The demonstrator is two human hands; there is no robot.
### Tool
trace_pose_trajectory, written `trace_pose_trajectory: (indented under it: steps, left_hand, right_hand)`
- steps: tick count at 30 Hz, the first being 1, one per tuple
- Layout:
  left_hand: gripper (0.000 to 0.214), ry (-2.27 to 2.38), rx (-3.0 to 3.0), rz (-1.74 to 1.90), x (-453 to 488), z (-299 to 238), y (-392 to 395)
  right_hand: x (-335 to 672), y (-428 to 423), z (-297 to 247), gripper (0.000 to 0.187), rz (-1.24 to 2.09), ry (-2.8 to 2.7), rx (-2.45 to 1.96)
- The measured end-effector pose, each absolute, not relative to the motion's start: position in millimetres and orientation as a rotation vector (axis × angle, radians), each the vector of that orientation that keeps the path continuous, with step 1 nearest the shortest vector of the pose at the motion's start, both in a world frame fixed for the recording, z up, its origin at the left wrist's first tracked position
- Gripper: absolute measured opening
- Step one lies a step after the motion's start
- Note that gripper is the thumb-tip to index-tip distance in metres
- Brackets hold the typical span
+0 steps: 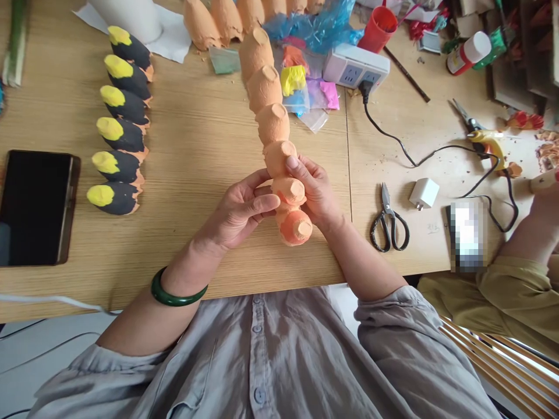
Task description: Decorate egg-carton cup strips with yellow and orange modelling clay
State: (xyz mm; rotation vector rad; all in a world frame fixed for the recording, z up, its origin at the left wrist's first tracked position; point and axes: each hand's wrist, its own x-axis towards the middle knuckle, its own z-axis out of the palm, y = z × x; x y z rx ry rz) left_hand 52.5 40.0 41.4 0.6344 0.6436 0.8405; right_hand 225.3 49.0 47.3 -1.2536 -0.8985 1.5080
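Note:
An orange strip of egg-carton cups (273,125) is held up over the table, its near end tilted toward me. My left hand (236,212) grips its left side by the nearest cups, thumb lying along the strip. On the opposite side, my right hand (318,189) is wrapped round it with the thumb pressed on a cup. The nearest cup shows a deeper, smoother orange patch. To the left lies another egg-carton strip (126,131), black with yellow tips and torn orange edges. Bags of coloured soft clay (293,80) lie beyond the held strip.
Another orange strip (227,20) lies at the back. On the right are a power strip (356,67), scissors (388,224), a white charger (424,193), a glue gun (489,142) and its cable. A black tablet (37,206) lies left. Another person's arm (535,224) rests at right.

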Motion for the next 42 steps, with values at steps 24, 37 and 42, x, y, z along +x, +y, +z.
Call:
trace_pose_trajectory:
  steps: [24, 37, 42]
  left_hand:
    - [0.063, 0.711, 0.929, 0.832, 45.2, 28.4, 49.0]
    - [0.083, 0.85, 1.02, 0.828, 39.1, 33.4, 54.2]
    - [0.083, 0.932, 1.036, 0.823, 40.0, 33.9, 50.9]
  right_hand:
    - [221.3, 49.3, 50.7, 0.048, 1.514, -0.768, -1.194]
    - [222.7, 54.0, 47.1, 0.045, 1.359, -0.871, -1.296]
    - [221.4, 46.4, 48.7, 0.055, 1.309, -0.942, -1.275]
